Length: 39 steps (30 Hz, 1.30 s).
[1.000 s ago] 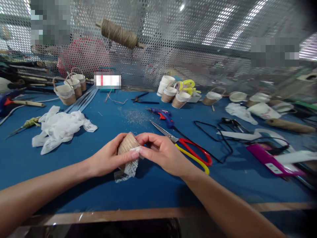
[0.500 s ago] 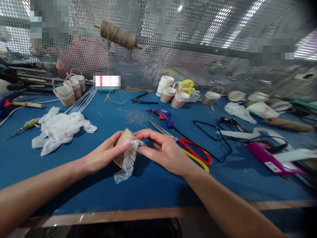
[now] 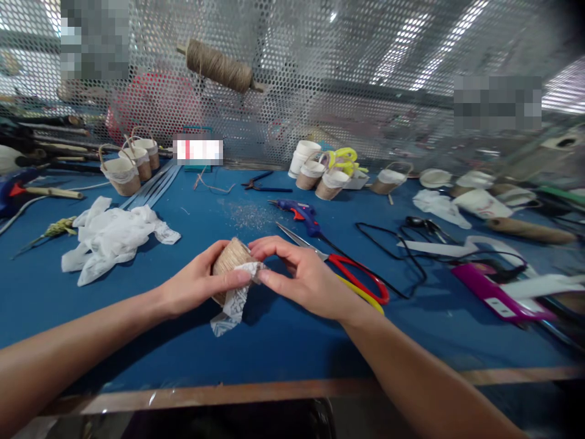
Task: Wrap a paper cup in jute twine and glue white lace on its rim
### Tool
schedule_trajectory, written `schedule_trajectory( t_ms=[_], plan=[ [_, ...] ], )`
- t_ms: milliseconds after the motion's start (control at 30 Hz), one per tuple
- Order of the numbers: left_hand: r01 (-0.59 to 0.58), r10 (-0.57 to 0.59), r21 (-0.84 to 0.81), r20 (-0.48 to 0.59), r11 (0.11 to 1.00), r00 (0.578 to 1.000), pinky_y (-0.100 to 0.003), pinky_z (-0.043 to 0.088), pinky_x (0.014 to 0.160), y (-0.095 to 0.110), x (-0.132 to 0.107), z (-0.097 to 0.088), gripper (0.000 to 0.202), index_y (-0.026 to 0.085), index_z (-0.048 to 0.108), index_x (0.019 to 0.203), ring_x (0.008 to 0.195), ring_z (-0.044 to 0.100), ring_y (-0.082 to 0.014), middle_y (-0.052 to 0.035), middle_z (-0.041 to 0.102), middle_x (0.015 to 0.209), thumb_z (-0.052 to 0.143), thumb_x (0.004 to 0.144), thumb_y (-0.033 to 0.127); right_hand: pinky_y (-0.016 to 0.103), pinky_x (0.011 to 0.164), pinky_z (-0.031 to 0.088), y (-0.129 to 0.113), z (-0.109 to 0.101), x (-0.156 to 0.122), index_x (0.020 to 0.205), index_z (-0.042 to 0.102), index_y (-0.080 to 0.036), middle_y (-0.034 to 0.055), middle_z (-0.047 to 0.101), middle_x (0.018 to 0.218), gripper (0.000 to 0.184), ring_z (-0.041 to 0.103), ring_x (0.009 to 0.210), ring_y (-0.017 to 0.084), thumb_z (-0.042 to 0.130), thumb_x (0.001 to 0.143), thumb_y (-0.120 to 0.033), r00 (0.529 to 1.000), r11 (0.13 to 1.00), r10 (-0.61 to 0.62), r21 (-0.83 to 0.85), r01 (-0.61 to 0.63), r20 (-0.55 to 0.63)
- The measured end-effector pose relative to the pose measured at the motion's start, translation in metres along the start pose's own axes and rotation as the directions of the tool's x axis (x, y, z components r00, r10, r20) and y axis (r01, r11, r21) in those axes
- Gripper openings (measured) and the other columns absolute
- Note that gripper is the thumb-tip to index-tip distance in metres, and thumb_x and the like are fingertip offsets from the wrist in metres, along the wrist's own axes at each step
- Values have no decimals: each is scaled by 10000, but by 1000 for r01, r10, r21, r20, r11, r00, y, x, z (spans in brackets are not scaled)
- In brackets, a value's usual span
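Note:
A small twine-wrapped cup [image 3: 232,257] lies tilted in my left hand [image 3: 196,280], whose fingers wrap round its side. My left thumb presses a white lace ribbon [image 3: 236,302] against the cup near its rim. One end of the lace hangs down toward the table. My right hand [image 3: 297,274] is curled at the cup's right side, thumb and fingers pinching the lace at the rim; its fingertips are partly hidden. Just beyond my right hand lie scissors [image 3: 354,274] with red and yellow handles. A blue glue gun [image 3: 299,213] rests behind them.
Crumpled white lace [image 3: 116,235] lies at left. Finished twine baskets [image 3: 123,175] stand behind it, with more baskets [image 3: 333,184] at the back middle. Pliers [image 3: 265,183], a black cord [image 3: 388,244] and a purple box [image 3: 498,292] also lie on the blue table [image 3: 173,360].
My left thumb has slid right onto the lace, pressing it near the rim. My right hand stays almost in place, and the cup has barely moved.

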<state>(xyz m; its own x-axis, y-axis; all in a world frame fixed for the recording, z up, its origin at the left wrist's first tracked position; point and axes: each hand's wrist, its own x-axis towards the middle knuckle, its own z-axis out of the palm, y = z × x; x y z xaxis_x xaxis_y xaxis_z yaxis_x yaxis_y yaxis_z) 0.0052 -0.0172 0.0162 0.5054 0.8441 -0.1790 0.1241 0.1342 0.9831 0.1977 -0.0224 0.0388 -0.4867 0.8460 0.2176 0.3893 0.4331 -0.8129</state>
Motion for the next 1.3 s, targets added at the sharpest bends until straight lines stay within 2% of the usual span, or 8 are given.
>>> schedule_trajectory(
  t_ms=[133, 267, 467, 567, 667, 800, 1033, 1300],
  plan=[
    [-15, 19, 158, -30, 987, 999, -316, 460, 730, 2, 0, -2, 613, 159, 404, 1161, 869, 561, -214, -82, 571, 1022, 632, 688, 475, 323, 771, 486, 6, -34, 12, 898, 597, -166, 66, 664, 916, 207, 617, 846, 173, 542, 804, -341, 966, 992, 116, -18, -124, -231],
    [-29, 53, 299, -74, 954, 996, -337, 464, 763, 3, 1, -7, 641, 159, 389, 1173, 895, 558, -224, -98, 558, 1062, 619, 685, 507, 290, 719, 470, 32, -77, 34, 782, 590, -169, 60, 668, 813, 224, 626, 803, 180, 474, 849, -349, 798, 794, 281, -339, -505, -533],
    [-42, 75, 384, -72, 922, 995, -329, 473, 725, 0, 4, -13, 630, 146, 437, 1140, 821, 563, -207, -83, 587, 976, 617, 673, 529, 351, 740, 493, 84, -89, 58, 897, 616, -129, 59, 639, 919, 169, 608, 829, 186, 600, 809, -272, 712, 621, 574, -351, -701, -405],
    [-45, 74, 407, -55, 912, 996, -341, 464, 765, 2, 5, -15, 618, 146, 471, 1132, 860, 559, -220, -83, 591, 994, 614, 673, 535, 380, 763, 503, 94, -85, 59, 1105, 543, -155, 66, 573, 1104, 273, 588, 912, 182, 509, 877, -301, 659, 602, 644, -273, -750, -389],
    [-36, 61, 392, -51, 919, 997, -355, 459, 790, 3, 6, -17, 628, 145, 483, 1147, 896, 562, -237, -86, 601, 1020, 611, 672, 534, 324, 672, 514, 90, -86, 53, 970, 589, -127, 50, 625, 943, 200, 610, 783, 164, 545, 846, -277, 630, 635, 671, -136, -760, -391],
    [-25, 42, 367, -39, 930, 998, -330, 463, 763, 2, 9, -20, 621, 132, 500, 1141, 876, 572, -225, -81, 614, 1006, 614, 670, 521, 245, 537, 481, 63, -87, 38, 753, 558, -158, 8, 618, 659, 49, 582, 565, 125, 575, 710, -142, 685, 757, 626, 81, -648, -373],
    [9, 11, 421, -45, 907, 999, -283, 451, 655, 4, 9, -25, 555, 154, 520, 1053, 749, 554, -183, -39, 606, 853, 621, 664, 538, 242, 475, 440, 15, -64, 6, 840, 567, -186, 26, 655, 756, 219, 549, 526, 114, 605, 625, -193, 865, 817, 489, 407, -408, -115],
    [75, -85, 300, 19, 951, 996, -234, 411, 585, 6, 12, -31, 484, 155, 568, 990, 669, 525, -147, -13, 583, 785, 626, 671, 515, 236, 470, 406, 11, -56, -14, 803, 610, -155, -33, 527, 481, 116, 485, 457, 101, 594, 765, -263, 918, 879, 388, 267, -395, 81]
  ],
)
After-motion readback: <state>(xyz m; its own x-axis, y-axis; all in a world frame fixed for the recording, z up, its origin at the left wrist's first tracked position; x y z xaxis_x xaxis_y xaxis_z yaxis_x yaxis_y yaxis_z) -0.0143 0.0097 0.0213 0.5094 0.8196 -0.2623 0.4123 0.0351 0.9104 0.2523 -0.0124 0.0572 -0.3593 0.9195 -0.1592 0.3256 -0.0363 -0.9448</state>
